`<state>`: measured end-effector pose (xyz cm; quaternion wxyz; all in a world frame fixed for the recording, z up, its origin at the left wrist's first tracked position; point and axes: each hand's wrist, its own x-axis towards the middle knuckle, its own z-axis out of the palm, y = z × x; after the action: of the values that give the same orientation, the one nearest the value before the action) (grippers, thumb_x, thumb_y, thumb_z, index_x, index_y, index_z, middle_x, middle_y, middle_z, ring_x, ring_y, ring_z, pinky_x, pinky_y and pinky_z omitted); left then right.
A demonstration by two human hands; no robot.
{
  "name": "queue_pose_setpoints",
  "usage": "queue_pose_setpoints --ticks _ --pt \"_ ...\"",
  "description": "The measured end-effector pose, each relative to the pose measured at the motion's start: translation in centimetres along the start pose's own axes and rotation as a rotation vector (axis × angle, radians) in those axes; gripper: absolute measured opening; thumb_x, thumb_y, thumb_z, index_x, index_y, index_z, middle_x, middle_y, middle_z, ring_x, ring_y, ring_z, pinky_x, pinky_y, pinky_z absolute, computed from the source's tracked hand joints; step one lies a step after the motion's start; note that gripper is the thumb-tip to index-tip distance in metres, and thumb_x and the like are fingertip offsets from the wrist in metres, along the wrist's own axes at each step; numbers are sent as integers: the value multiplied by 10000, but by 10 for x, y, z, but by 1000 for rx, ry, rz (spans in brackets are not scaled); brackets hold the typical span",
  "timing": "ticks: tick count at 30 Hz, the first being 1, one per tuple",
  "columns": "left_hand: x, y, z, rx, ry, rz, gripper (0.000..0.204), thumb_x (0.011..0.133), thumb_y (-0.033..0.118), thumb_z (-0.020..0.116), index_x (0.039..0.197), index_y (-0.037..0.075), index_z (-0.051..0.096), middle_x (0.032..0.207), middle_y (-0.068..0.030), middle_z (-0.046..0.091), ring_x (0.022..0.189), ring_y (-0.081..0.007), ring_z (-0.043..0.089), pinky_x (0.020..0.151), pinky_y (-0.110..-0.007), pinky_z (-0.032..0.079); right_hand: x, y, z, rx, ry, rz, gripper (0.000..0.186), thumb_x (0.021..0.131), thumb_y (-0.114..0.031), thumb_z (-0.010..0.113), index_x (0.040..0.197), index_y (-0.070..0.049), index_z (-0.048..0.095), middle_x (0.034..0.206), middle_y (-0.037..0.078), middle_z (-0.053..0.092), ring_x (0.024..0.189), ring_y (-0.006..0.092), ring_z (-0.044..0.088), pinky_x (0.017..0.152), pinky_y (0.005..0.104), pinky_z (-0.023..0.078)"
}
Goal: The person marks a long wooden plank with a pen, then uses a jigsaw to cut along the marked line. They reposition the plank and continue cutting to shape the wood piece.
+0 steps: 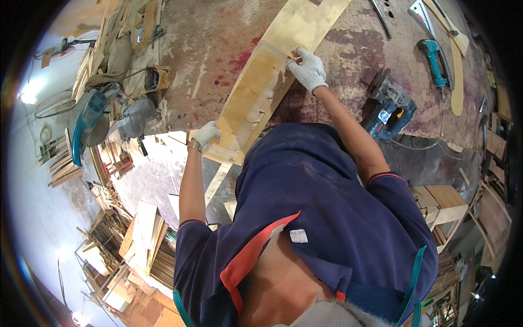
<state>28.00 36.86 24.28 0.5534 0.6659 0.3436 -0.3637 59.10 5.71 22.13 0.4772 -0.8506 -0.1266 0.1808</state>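
Note:
A long, curved piece of light plywood point(249, 82) with torn, peeling patches lies diagonally across the worn wooden bench point(196, 32), its near end reaching past the front edge. My right hand point(308, 71), in a pale knit glove, is closed on its right side near the middle, with the fingertips partly hidden. My left hand point(208, 132), also gloved and with a watch at the wrist, grips its lower left end. Some thin pale strips point(217, 182) show below that end.
A dark power tool point(389, 109), a teal tool point(433, 65) and wooden templates point(456, 87) lie on the bench's right. A teal mitre saw point(87, 120) and a small box point(162, 77) are at left. Stacked boards point(144, 240) stand below left, a wooden cabinet point(441, 201) below right.

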Motion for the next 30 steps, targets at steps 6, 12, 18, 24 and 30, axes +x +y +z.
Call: queue_pose_setpoints --ticks 6,12,18,24,30 --pt "3 0 14 657 481 185 461 826 187 663 1246 0 636 1117 -216 695 1057 -364 672 886 -456 538 7 12 -14 -295 -70 -157 430 807 -361 768 1147 -109 693 1188 131 682 1155 356 629 955 451 518" --pt "-13 -37 65 364 962 -196 665 815 343 757 1331 -27 557 1313 -285 583 1231 -470 559 1030 -517 473 32 49 -8 -456 -43 -621 392 836 -370 766 1158 -155 704 1277 54 656 1361 317 516 1156 550 369" --pt "-15 -39 122 190 1403 -473 679 875 345 776 1297 -130 536 1302 -325 598 1189 -427 589 1037 -473 464 32 58 5 -462 -113 -589 336 855 -371 753 1135 -191 707 1309 21 646 1429 307 461 1193 585 301" --pt "-2 -69 127 -584 1165 -133 644 936 325 769 1294 -160 543 1229 -191 620 1050 -224 592 947 -323 482 30 52 5 -468 -184 -478 267 852 -339 759 1081 -211 711 1289 -6 654 1455 282 440 1179 570 291" --pt "-8 -107 125 -565 1134 -179 614 931 285 777 1304 -154 564 1190 -166 646 1034 -200 591 885 -324 501 33 55 8 -379 -165 -463 229 859 -316 758 1057 -206 723 1299 -21 667 1447 259 456 1163 535 300"
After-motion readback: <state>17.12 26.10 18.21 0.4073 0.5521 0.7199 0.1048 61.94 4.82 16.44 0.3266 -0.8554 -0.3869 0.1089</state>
